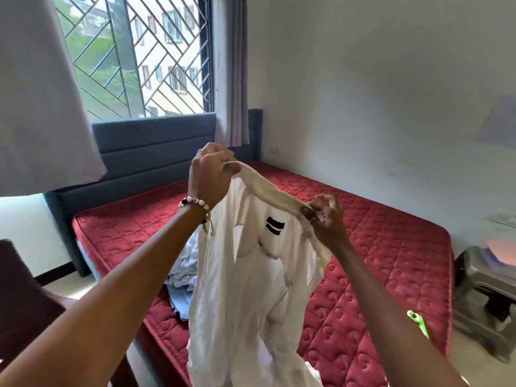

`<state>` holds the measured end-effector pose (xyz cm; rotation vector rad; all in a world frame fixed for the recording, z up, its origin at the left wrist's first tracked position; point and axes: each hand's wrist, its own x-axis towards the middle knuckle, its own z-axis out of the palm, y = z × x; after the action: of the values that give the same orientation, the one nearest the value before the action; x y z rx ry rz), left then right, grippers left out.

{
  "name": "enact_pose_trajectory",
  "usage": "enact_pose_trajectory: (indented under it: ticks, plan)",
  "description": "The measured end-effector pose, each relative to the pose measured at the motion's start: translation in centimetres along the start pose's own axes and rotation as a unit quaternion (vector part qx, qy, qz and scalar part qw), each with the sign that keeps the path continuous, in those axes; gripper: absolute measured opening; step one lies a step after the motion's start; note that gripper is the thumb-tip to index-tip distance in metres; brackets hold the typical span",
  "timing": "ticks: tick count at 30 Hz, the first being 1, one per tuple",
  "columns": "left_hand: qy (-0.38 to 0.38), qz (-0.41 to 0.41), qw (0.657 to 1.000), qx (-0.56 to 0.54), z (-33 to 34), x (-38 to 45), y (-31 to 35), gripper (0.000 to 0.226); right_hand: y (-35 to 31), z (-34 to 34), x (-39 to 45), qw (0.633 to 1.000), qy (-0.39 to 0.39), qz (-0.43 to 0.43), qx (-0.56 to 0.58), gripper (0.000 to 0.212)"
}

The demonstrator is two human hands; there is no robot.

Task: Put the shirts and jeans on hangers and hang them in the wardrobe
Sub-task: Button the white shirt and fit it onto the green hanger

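A white shirt (251, 289) with a black label inside its neck hangs in the air in front of me, above the bed. My left hand (209, 174) pinches one end of the collar, held higher. My right hand (325, 219) pinches the other end, lower and to the right. The collar is stretched between both hands. More clothes (183, 272), white and pale blue, lie in a pile on the mattress behind the shirt, partly hidden by it. No hanger shows in view.
The red quilted mattress (377, 247) sits on a bed with a blue-grey headboard (150, 146) under a barred window. A dark box (485, 300) stands on the floor at right. Dark furniture (25, 297) is at the left edge. A green object (417, 322) shows near my right forearm.
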<state>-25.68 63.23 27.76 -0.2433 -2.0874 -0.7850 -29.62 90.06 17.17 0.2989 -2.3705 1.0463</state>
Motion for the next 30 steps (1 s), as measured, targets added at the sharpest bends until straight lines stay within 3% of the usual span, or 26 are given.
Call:
enact_pose_trajectory:
  ticks: [1,3,5,7,8,11,14,17,19,21,24,26,28,30]
  plan:
    - [0.003,-0.006,1.0,-0.022,-0.3,0.5,0.6,0.013,0.4,0.6,0.0,0.999,0.003,0.019,0.046,0.009]
    - [0.001,-0.014,0.999,-0.049,-0.9,1.5,1.9,0.013,1.7,1.9,-0.4,0.986,-0.003,0.075,0.146,0.01]
    - [0.0,-0.008,0.998,-0.059,-1.4,2.2,3.1,0.011,1.7,2.4,-1.6,0.944,-0.045,0.164,0.283,0.047]
    - [0.012,-0.012,0.997,-0.07,-1.6,2.6,4.0,0.01,0.8,3.2,-3.6,0.877,-0.152,0.235,0.391,0.097]
    - [0.022,-0.016,0.997,-0.072,-1.6,2.7,4.2,0.01,0.5,4.0,-4.6,0.847,-0.204,0.247,0.424,0.112]
    - [0.051,-0.029,0.997,-0.057,-2.2,3.0,4.4,0.011,-0.5,6.7,-6.6,0.785,-0.315,0.247,0.474,0.112]
    - [0.085,-0.073,0.993,-0.03,-2.9,3.0,3.8,0.012,-1.0,8.5,-7.5,0.751,-0.357,0.219,0.51,0.097]
    - [0.121,-0.13,0.984,0.0,-3.5,3.0,2.6,0.015,-1.5,8.7,-7.7,0.786,-0.336,0.188,0.483,0.079]
    - [0.129,-0.171,0.977,-0.004,-4.1,2.9,1.9,0.015,-1.4,8.7,-7.4,0.811,-0.276,0.191,0.479,0.071]
    - [0.139,-0.194,0.971,-0.008,-4.7,2.8,1.2,0.014,-1.3,8.1,-6.9,0.819,-0.183,0.217,0.499,0.071]
    - [0.16,-0.214,0.964,-0.008,-5.5,2.5,0.3,0.013,-0.5,6.8,-5.8,0.837,0.006,0.242,0.49,0.044]
    - [0.163,-0.223,0.961,-0.004,-5.7,2.2,-0.5,0.014,-0.3,5.6,-4.8,0.852,0.091,0.219,0.467,0.04]
    - [0.161,-0.222,0.962,0.0,-5.7,2.0,-1.3,0.014,-0.3,4.1,-3.8,0.874,0.089,0.17,0.446,0.038]
    - [0.16,-0.223,0.962,0.003,-5.6,2.0,-1.8,0.014,-0.5,2.3,-3.1,0.905,0.01,0.12,0.407,0.031]
